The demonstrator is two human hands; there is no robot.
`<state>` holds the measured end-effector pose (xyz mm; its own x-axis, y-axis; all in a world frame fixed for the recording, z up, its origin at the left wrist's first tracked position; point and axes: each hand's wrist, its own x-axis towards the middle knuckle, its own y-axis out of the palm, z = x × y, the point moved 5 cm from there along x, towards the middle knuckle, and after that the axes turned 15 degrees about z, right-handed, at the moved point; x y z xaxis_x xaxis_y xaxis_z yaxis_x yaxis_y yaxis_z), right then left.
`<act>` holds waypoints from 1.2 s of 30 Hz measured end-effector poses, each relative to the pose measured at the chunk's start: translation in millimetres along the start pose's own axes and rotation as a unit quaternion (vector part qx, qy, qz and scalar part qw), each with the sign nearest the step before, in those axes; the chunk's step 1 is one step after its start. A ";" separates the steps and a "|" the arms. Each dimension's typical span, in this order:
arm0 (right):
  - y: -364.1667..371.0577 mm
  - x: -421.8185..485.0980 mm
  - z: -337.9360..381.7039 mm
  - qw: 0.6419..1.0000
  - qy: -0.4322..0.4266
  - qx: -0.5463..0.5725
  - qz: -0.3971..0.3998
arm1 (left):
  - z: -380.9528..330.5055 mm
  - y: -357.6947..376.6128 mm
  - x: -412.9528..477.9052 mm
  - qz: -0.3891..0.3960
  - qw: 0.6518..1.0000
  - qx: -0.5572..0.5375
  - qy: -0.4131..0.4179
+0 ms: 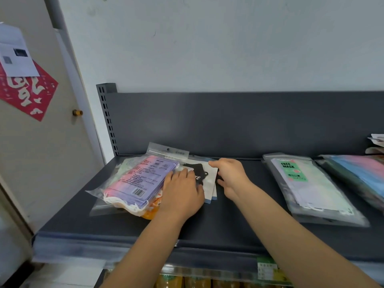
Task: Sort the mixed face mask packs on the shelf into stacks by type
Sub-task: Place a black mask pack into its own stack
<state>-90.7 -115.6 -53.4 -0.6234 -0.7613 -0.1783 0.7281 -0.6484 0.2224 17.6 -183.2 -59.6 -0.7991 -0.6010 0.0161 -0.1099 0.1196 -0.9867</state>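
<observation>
A mixed pile of mask packs lies at the left of the dark grey shelf (239,217). On top is a clear pack of pink-and-purple masks (143,179), label side up with a barcode. An orange pack (151,212) pokes out beneath it. To the right lies a white pack printed with a black mask (208,179). My left hand (182,194) rests flat across the edge of the purple pack and the white pack. My right hand (230,177) holds the white pack's right edge, fingers curled around it.
A clear pack labelled FACE MASK (307,183) holding pale green masks lies to the right. Beyond it sits a pack of blue and pink masks (361,173). More goods stand on the lower shelf (187,281). A door (41,142) is at the left.
</observation>
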 end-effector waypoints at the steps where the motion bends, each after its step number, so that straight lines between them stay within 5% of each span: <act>1: 1.4 1.6 0.4 1.000 -0.002 0.003 -0.001 | 0.2 0.3 -0.4 0.000 1.000 0.000 0.001; 18: -5.0 5.9 -6.9 0.999 -0.005 0.037 -0.017 | 0.2 -5.7 -4.7 -0.028 0.999 -0.020 -0.005; 25: -35.3 -4.2 12.7 0.990 -0.062 -0.017 -0.122 | 1.7 -9.1 -4.2 -0.019 0.999 -0.027 -0.003; 36: -87.7 -85.0 82.3 0.972 -0.164 -0.015 -0.167 | -19.0 -31.6 -15.5 -0.049 0.991 -0.110 0.064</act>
<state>-125.0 6.6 21.1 -0.8801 -0.4680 0.0800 0.4746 -0.8626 0.1752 22.2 -162.7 -25.6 -0.8446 -0.5154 0.1448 -0.3065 0.2437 -0.9201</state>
